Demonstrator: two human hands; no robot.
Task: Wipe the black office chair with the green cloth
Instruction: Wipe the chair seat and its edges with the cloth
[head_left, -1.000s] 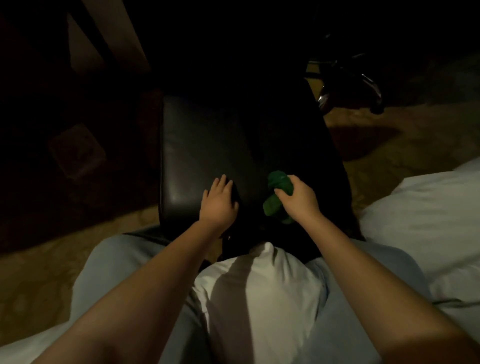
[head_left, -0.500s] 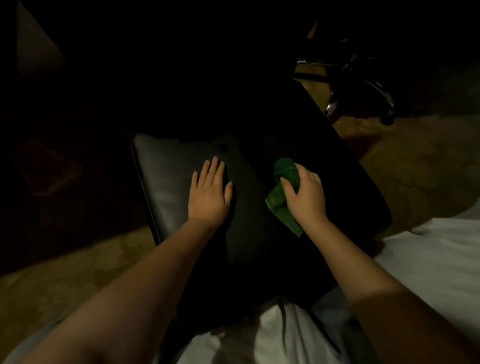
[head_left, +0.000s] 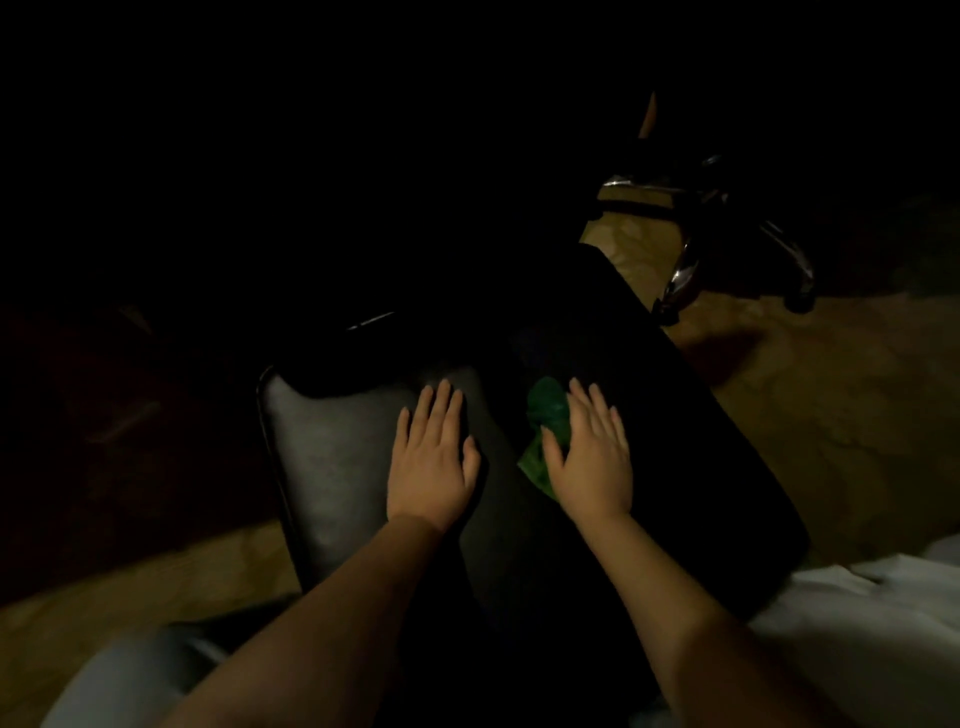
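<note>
The black office chair (head_left: 332, 467) lies tipped over in front of me, a broad black leather panel facing up in dim light. My left hand (head_left: 431, 457) rests flat on that panel with straight fingers. My right hand (head_left: 589, 457) lies flat to the right of it, fingers straight, pressing the crumpled green cloth (head_left: 543, 415) against the leather. The cloth shows at the left side of the hand and under its thumb; the rest is hidden beneath the palm.
The chair's chrome wheeled base (head_left: 685, 270) sticks out at the upper right above tan patterned floor (head_left: 831, 415). White bedding (head_left: 857, 634) fills the lower right corner. My knees in light trousers (head_left: 119, 686) are at the bottom. The left and top of the view are dark.
My right hand went from gripping the bunched cloth to lying flat on it, and moved further up the chair panel. The left hand slid forward too, still flat. The view shifted forward over the chair.
</note>
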